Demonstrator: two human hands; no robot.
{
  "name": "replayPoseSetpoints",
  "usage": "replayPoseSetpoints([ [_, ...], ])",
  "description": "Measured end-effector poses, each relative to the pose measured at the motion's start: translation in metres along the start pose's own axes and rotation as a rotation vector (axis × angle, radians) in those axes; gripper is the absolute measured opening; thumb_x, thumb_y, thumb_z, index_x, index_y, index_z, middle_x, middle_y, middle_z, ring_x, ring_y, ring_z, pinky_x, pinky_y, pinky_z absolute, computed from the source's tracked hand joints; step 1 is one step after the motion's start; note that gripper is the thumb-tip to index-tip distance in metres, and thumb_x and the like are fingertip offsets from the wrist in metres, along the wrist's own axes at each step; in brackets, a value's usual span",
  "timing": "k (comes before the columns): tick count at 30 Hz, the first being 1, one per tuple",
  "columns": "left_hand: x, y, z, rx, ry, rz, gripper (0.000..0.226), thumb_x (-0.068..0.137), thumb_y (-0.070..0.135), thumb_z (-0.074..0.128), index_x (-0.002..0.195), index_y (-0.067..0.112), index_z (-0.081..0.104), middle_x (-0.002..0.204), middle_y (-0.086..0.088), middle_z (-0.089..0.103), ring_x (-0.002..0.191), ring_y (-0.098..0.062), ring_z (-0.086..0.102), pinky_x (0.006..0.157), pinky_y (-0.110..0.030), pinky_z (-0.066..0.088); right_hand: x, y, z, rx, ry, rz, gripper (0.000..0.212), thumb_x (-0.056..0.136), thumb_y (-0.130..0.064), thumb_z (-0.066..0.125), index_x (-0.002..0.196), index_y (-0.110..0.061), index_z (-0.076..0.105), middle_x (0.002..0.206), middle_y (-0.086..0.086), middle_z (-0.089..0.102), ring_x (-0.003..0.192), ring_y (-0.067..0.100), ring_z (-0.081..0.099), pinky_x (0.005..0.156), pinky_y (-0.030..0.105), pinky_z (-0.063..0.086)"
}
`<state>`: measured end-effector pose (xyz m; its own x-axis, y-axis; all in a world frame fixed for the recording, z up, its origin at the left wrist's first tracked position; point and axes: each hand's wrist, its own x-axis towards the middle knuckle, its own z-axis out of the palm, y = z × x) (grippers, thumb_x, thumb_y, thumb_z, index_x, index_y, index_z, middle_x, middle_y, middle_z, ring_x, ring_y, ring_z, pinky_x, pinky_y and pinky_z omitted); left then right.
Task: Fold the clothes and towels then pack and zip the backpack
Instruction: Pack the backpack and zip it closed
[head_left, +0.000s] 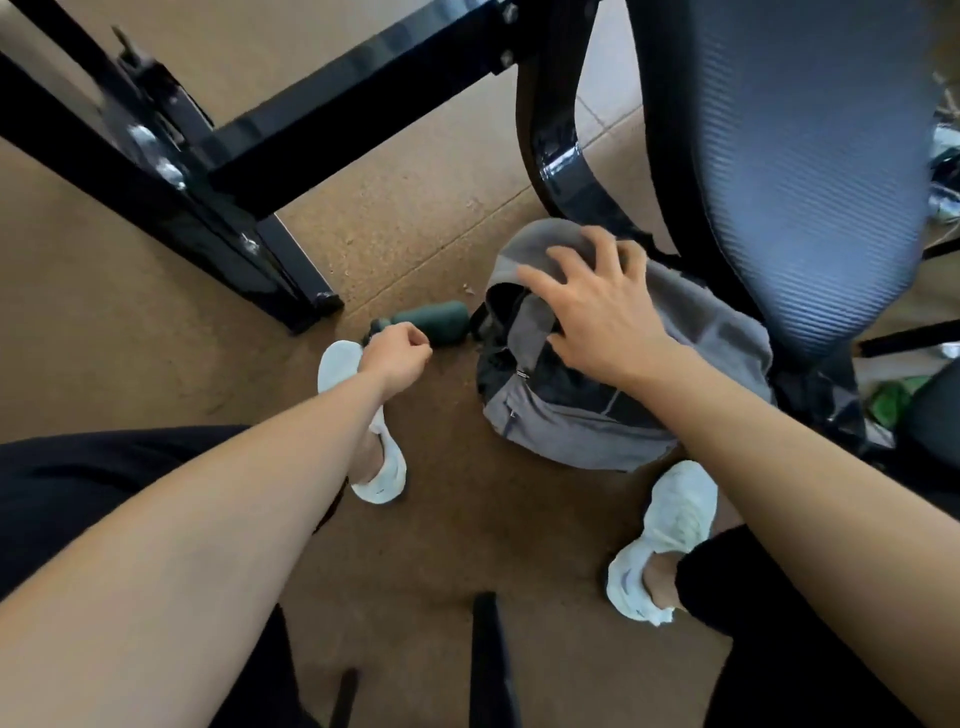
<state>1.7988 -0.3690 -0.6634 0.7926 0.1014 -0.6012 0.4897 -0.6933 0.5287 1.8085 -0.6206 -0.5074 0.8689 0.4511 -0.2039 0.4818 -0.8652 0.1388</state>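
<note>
The setting was an office-type workspace. A mesh-backed office chair (810, 171) stood at the far right. The black steel frame of a desk (244, 150) crossed the far left, above a brown speckled floor (415, 223) with visible tile seams.

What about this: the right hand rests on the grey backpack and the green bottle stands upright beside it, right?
No: the head view shows the green bottle lying on its side beside the grey backpack, on which the right hand rests.

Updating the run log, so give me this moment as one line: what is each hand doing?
right hand: spread on grey backpack top | left hand: curled beside green bottle lying on floor, grip unclear
</note>
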Motion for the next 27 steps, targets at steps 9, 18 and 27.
replayPoseSetpoints([
  [9, 0.113, -0.027, 0.045, 0.696, -0.019, 0.150, 0.082, 0.090, 0.035, 0.074, 0.156, 0.017, 0.030, 0.153, -0.016, 0.041, 0.138, -0.039, 0.041, 0.109, -0.052, 0.041, 0.015, -0.005, 0.017, -0.024, 0.047, 0.123, 0.047, 0.084, -0.022, 0.046, 0.130, -0.020, 0.056, 0.126, 0.011, 0.062, 0.141, 0.042, 0.033, 0.106, 0.053, 0.022],
  [18, 0.143, -0.051, 0.049, 0.808, 0.002, 0.051, 0.086, 0.092, 0.020, 0.071, 0.160, 0.017, 0.018, 0.151, -0.015, 0.041, 0.136, -0.039, 0.045, 0.108, -0.056, 0.038, 0.004, -0.005, 0.014, 0.020, 0.113, 0.121, 0.034, 0.089, -0.023, 0.060, 0.123, -0.020, 0.061, 0.112, 0.004, 0.063, 0.129, 0.035, 0.044, 0.095, 0.048, 0.031],
  [27, 0.120, -0.022, 0.038, 0.608, 0.066, 0.064, 0.073, 0.080, 0.049, 0.080, 0.134, 0.013, 0.047, 0.131, -0.015, 0.045, 0.114, -0.039, 0.061, 0.094, -0.048, 0.049, 0.007, -0.008, 0.006, 0.179, 0.146, 0.144, 0.083, 0.082, -0.016, 0.072, 0.155, -0.016, 0.033, 0.139, 0.018, 0.042, 0.100, 0.034, 0.050, 0.079, 0.046, 0.044],
])
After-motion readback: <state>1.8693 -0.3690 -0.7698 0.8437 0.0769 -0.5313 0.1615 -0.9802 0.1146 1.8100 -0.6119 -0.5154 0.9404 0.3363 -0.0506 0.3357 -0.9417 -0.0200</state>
